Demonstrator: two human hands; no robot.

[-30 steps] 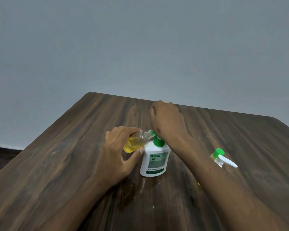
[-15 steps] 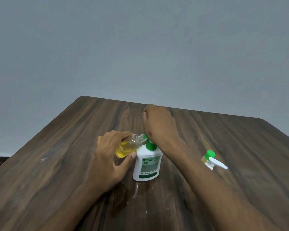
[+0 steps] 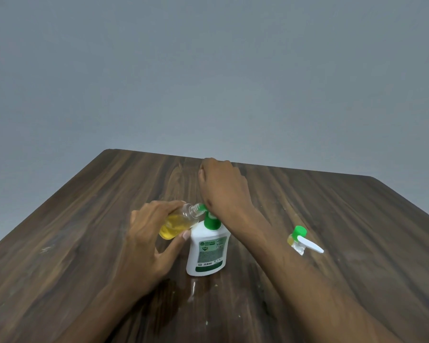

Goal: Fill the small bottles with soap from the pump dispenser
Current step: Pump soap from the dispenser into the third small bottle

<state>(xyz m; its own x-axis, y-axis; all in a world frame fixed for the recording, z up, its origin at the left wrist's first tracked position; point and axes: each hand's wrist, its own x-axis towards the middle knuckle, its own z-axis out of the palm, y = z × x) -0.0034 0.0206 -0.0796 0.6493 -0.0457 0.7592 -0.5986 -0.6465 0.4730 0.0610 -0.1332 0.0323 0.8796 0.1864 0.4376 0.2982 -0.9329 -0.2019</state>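
A white pump dispenser (image 3: 207,253) with a green collar stands upright in the middle of the wooden table (image 3: 332,219). My right hand (image 3: 223,189) lies over its pump head and hides most of it; only the green spout tip shows. My left hand (image 3: 149,241) holds a small clear bottle (image 3: 178,222) tilted on its side, partly filled with yellow soap. The bottle's open neck meets the spout tip. A second small bottle (image 3: 298,240) with a green cap and a white spray nozzle stands to the right, partly hidden by my right forearm.
A wet patch and small drips (image 3: 193,290) mark the wood just in front of the dispenser. The table's far edge (image 3: 282,167) meets a plain grey wall. The left table edge runs diagonally toward me.
The view shifted, so everything sits a little lower and more to the left in the frame. Both hands keep the same grip on the bottle and the pump.
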